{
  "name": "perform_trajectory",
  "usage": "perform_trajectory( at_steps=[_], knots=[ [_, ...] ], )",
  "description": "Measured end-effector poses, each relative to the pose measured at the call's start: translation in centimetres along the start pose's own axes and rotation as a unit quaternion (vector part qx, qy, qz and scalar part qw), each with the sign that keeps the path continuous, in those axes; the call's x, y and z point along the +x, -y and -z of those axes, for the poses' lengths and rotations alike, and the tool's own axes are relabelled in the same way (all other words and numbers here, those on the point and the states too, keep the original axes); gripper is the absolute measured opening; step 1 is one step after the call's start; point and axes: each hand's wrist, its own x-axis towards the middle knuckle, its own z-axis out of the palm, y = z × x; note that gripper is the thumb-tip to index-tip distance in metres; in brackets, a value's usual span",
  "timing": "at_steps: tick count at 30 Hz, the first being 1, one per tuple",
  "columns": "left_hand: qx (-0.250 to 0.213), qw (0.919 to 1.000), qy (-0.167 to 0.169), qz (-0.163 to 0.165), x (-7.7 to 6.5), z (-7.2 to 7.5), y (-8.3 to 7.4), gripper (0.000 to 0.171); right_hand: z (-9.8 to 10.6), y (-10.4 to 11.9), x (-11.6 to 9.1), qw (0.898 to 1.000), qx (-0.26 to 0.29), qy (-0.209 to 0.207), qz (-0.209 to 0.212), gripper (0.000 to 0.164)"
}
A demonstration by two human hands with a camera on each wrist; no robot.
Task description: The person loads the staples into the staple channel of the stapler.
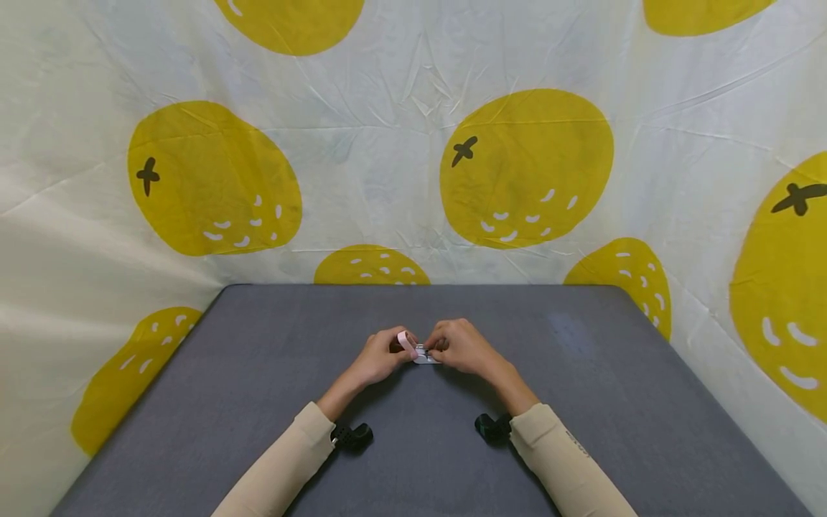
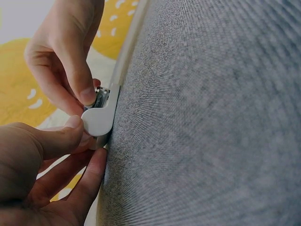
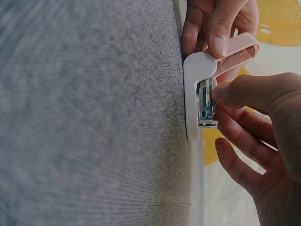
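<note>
A small stapler [image 1: 426,358] with a white base and a pink top cover [image 3: 242,44] stands on the grey table, its cover swung far up. My left hand [image 1: 381,357] grips the rounded hinge end, with the thumb on the white side [image 2: 98,121]. Over the exposed metal staple channel [image 3: 206,101], my right hand [image 1: 465,346] pinches with thumb and fingertips. In the right wrist view the right thumb rests on the metal, and the lower fingers are spread beside it. Whether staples lie in the channel, I cannot tell.
The grey cloth-covered table [image 1: 413,459] extends around both hands. A pale curtain [image 1: 368,172] printed with yellow fruit hangs behind and beside it. Dark wrist cameras [image 1: 354,436] sit at the beige sleeves [image 1: 284,459].
</note>
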Motion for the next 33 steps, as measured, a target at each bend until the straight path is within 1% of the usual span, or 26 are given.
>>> perform_trajectory(
  at_steps=[3, 9, 15, 20, 24, 30, 33],
  knots=[
    [-0.002, 1.0, 0.0, -0.002, -0.1, -0.02, -0.05, 0.016, -0.06, 0.03, -0.11, 1.0, -0.001, -0.001, -0.001, 0.011],
    [-0.001, 1.0, 0.002, 0.006, -0.34, 0.24, -0.15, 0.015, -0.09, 0.22, -0.01, 1.0, -0.006, 0.01, -0.002, 0.01],
    [0.001, 0.9999, 0.009, -0.007, -0.16, 0.12, 0.04, 0.016, 0.12, 0.51, -0.24, 1.0, -0.008, 0.01, -0.016, 0.01],
    [-0.001, 1.0, 0.004, -0.006, 0.12, 0.18, -0.18, 0.016, 0.36, 0.55, -0.05, 1.0, -0.008, 0.004, -0.011, 0.011],
    [0.006, 0.9999, 0.006, -0.007, 0.13, 0.09, -0.16, 0.017, 0.35, 0.39, -0.15, 1.0, -0.006, 0.01, -0.011, 0.011],
    [0.003, 1.0, 0.003, -0.007, 0.02, 0.11, -0.13, 0.015, 0.11, 0.24, -0.08, 1.0, -0.004, 0.004, -0.006, 0.011],
    [0.004, 1.0, 0.006, -0.005, 0.16, 0.2, -0.24, 0.016, 0.31, 0.17, 0.01, 1.0, -0.004, 0.008, -0.004, 0.011]
  ],
)
